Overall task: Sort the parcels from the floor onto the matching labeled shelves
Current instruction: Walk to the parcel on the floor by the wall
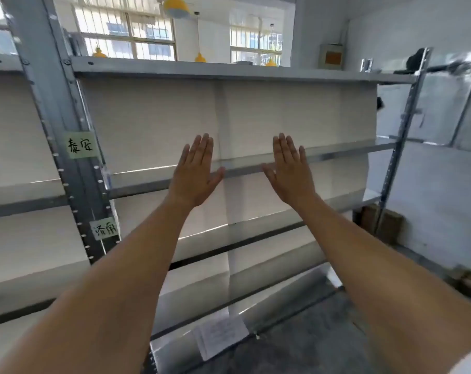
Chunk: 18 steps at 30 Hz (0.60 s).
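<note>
Shelves stood bare as two open hands were raised before them

Shelves point(256, 160) of grey metal, backed by pale panels, filled the head view from left to right, tier above tier. A person's left hand point(195, 171) and right hand point(289, 168) were held up in front of the middle tier, palms away, fingers straight and together, thumbs spread toward each other; neither gripped anything, and whether they touched the shelf edge could not be told. Both bare forearms reached in from the bottom corners. On the upright post point(67, 157) at left, a pale green label point(81, 145) with handwritten characters sat at the height of the upper tier, and a second label point(104, 228) sat lower down. Brown cardboard parcels point(385, 222) lay on the floor beside the right-hand post of the rack, with another point(466, 282) farther right along the wall. A printed sheet point(220, 336) of paper lay against the lowest tier near the grey floor point(296, 344). Behind the rack, barred windows point(126, 31) and yellow pendant lamps point(176, 6) were in sight.
</note>
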Tool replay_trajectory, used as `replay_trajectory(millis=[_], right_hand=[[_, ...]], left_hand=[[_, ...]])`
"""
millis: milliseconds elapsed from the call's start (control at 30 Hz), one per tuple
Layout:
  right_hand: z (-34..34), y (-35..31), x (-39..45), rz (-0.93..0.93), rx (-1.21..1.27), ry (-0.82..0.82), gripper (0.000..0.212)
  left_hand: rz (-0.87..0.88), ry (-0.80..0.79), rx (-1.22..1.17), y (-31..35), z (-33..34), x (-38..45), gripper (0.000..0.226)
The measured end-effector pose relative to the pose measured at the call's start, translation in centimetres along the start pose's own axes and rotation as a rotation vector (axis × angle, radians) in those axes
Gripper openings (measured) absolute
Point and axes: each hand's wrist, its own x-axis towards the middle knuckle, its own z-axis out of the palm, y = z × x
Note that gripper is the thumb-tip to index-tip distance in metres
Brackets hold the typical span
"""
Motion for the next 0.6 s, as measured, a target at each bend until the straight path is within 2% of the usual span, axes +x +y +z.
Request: replay_trajectory(millis=[200, 600], right_hand=[[-1.6, 10.1, -3.1, 0.128, -0.117, 0.013, 0.073], [-5.8, 26.3, -11.4, 0.396, -0.297, -0.039, 0.072]], left_hand=[[0.164, -0.035, -0.07, 9.8, 4.0, 3.5, 0.073], [0.353, -0.068, -0.248, 28.6, 9.0, 8.5, 0.073]])
